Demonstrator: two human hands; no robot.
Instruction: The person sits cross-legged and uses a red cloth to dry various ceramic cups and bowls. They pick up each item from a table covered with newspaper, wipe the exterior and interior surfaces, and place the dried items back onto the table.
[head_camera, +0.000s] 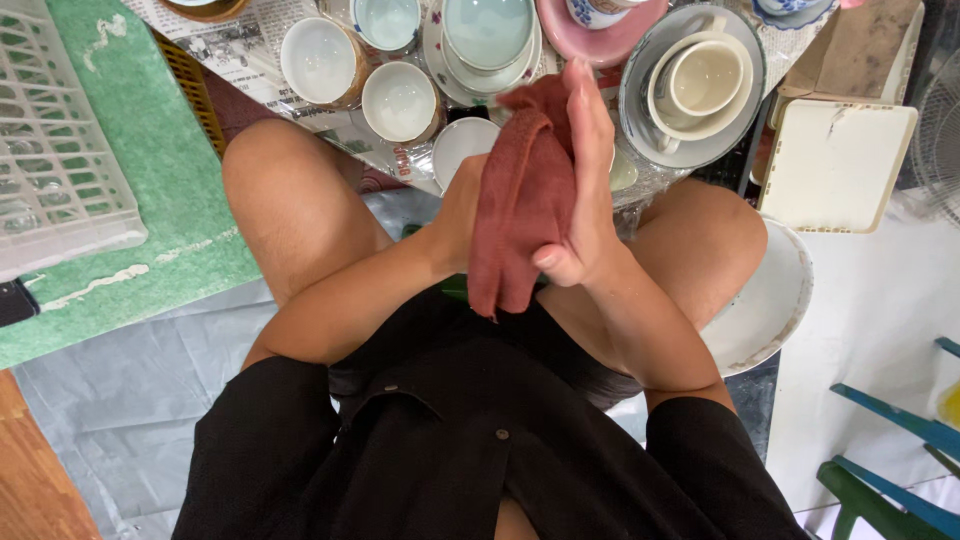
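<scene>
Right hand (585, 190) and left hand (462, 215) pressed around dark red terry cloth (520, 200), gripping it; white ceramic cups (400, 100) just beyond hands.

Grey plastic sheet (120, 400) spread over the floor, green mat (170, 200) lying upon it at left. White crate (50, 150) on the mat. Newspaper (240, 50) under the crockery. White floor (880, 320) at right, blue chair (900, 470) beside it.

The person wears a black short-sleeved buttoned shirt (470, 440), leaving forearms and knees bare.
</scene>
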